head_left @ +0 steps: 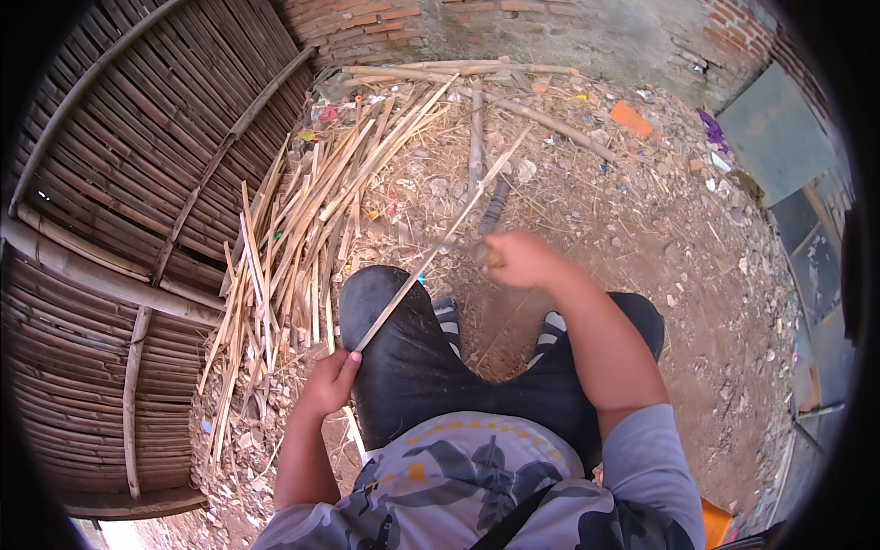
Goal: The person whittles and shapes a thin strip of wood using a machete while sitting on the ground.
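My left hand [332, 383] is closed on the lower end of a long, thin bamboo strip [429, 255], beside my left knee. The strip slants up across the knee and away to the right, above the littered ground. My right hand [524, 260] is wrapped round the short handle of a knife, in front of my right knee. Its blade [445, 244] points left across the strip and is smeared by motion, so I cannot tell whether it touches. Just beyond that hand, a dark, ribbed, wrapped piece [495, 205] lies under the strip's far part.
Many split bamboo strips [302, 220] lie heaped at the left, beside a bamboo-slat wall [183, 137]. Bamboo poles [550, 124] rest on the ground ahead, before a brick wall [513, 27]. Grey panels [779, 133] lean at the right. Between my sandalled feet [447, 321] is bare dirt.
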A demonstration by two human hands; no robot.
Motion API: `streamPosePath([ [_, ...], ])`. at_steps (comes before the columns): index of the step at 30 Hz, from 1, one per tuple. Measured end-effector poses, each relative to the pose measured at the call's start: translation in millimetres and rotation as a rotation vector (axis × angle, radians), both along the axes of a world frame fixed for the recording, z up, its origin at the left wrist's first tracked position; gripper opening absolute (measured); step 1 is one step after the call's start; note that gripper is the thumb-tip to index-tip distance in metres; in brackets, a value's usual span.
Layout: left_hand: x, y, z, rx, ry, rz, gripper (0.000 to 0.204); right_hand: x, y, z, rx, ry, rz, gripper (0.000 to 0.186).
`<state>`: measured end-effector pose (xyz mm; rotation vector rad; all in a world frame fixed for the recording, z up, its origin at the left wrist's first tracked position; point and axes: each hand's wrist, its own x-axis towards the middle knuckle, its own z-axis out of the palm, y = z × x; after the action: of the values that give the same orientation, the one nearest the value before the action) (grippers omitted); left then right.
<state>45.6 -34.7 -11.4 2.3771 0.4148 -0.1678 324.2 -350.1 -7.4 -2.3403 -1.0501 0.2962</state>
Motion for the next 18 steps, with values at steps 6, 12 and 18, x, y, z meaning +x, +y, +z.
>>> streamPosePath([
  [6,-2.8,2.9,-6.4,0.04,-0.028,-0.007,0.049,14.7,-15.3,15.2,-0.068,0.08,-0.007,0.035],
  [12,0.9,-1.4,1.1,-0.006,-0.064,0.01,0.049,18.8,-11.6,3.3,0.043,0.114,-0.158,0.035],
  [18,-0.1,-0.1,2.3,-0.011,0.029,0.001,0.049,-13.0,8.4,19.7,-0.132,-0.047,0.188,0.032],
])
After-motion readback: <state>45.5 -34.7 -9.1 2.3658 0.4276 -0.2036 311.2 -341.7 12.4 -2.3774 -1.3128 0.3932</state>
